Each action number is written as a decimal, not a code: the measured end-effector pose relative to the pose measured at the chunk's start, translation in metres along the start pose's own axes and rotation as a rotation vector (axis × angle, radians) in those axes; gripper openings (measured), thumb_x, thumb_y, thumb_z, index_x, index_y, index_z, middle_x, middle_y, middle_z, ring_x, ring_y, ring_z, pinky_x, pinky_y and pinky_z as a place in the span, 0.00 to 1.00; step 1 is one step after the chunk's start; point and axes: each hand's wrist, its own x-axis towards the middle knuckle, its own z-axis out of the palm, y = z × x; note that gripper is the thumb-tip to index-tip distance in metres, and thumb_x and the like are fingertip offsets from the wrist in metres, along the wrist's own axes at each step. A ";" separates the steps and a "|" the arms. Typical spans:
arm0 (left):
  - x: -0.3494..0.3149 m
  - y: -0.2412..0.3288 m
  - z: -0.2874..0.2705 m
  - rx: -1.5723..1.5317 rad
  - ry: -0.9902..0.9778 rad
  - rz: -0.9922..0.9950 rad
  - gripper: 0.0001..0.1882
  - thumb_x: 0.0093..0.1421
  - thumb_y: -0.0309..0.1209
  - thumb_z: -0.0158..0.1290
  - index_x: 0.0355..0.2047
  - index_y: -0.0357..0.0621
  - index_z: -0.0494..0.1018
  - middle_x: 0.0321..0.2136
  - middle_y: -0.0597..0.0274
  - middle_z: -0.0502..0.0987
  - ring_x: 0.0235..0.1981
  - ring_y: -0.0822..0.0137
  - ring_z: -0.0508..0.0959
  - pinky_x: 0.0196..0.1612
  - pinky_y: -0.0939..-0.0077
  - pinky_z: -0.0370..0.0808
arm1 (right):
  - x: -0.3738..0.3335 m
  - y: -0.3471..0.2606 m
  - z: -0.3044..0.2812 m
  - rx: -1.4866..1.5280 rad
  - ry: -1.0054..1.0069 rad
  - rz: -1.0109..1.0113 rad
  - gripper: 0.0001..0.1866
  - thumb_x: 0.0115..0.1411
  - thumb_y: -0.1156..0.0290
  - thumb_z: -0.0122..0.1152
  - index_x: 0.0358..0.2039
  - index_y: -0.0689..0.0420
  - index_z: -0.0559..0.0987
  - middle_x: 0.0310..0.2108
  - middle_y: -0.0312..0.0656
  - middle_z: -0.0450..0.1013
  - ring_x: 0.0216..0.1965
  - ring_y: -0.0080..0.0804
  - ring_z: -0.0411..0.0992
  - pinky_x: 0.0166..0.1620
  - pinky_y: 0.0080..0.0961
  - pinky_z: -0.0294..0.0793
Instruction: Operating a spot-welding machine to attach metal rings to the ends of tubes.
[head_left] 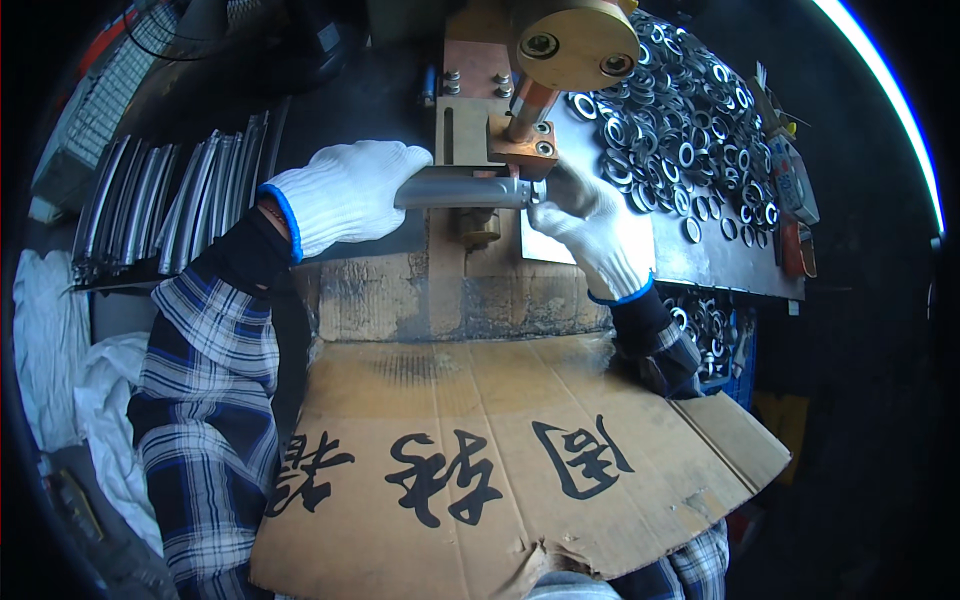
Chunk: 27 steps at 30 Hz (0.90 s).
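Observation:
My left hand [350,192], in a white knit glove with a blue cuff, is closed around the left part of a grey metal tube [460,193]. The tube lies level under the copper block [522,140] of a machine and above a brass-coloured stub [478,228]. My right hand [602,228], gloved the same way, has its thumb and fingers pinched at the tube's right end. A small shiny metal piece [537,192] sits there between the fingertips; its full shape is partly hidden. Whether it touches the tube, I cannot tell.
Many loose metal rings [690,140] cover the bench at right, with more in a blue crate [712,335] below. Curved metal strips [190,195] stand in rows at left. A cardboard sheet [480,400] covers my lap. The round machine head [577,45] overhangs my hands.

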 end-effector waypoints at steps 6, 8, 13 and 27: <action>0.005 -0.006 0.004 -0.048 0.008 0.024 0.21 0.67 0.28 0.60 0.61 0.45 0.78 0.50 0.45 0.86 0.50 0.40 0.88 0.53 0.47 0.88 | 0.005 0.006 -0.002 -0.101 -0.073 0.044 0.44 0.63 0.89 0.68 0.80 0.59 0.71 0.73 0.48 0.76 0.69 0.37 0.79 0.71 0.37 0.80; 0.003 -0.004 0.000 -0.070 -0.042 0.006 0.21 0.67 0.28 0.60 0.61 0.45 0.78 0.49 0.45 0.86 0.49 0.40 0.88 0.51 0.47 0.88 | 0.005 -0.001 0.003 -0.106 -0.061 0.088 0.43 0.64 0.89 0.68 0.80 0.60 0.71 0.73 0.48 0.76 0.69 0.36 0.79 0.71 0.36 0.80; 0.004 -0.012 0.012 -0.061 0.039 0.060 0.22 0.66 0.28 0.60 0.61 0.45 0.78 0.48 0.45 0.87 0.47 0.40 0.89 0.50 0.47 0.88 | 0.003 -0.005 0.007 -0.189 0.010 0.176 0.43 0.65 0.87 0.67 0.81 0.60 0.70 0.73 0.48 0.76 0.68 0.33 0.79 0.70 0.33 0.79; 0.000 -0.010 0.016 -0.054 0.115 0.065 0.23 0.65 0.29 0.61 0.61 0.45 0.78 0.47 0.46 0.87 0.46 0.41 0.89 0.48 0.48 0.89 | 0.003 0.007 -0.003 -0.172 0.002 0.089 0.44 0.63 0.89 0.67 0.80 0.58 0.71 0.73 0.46 0.76 0.67 0.29 0.77 0.66 0.27 0.79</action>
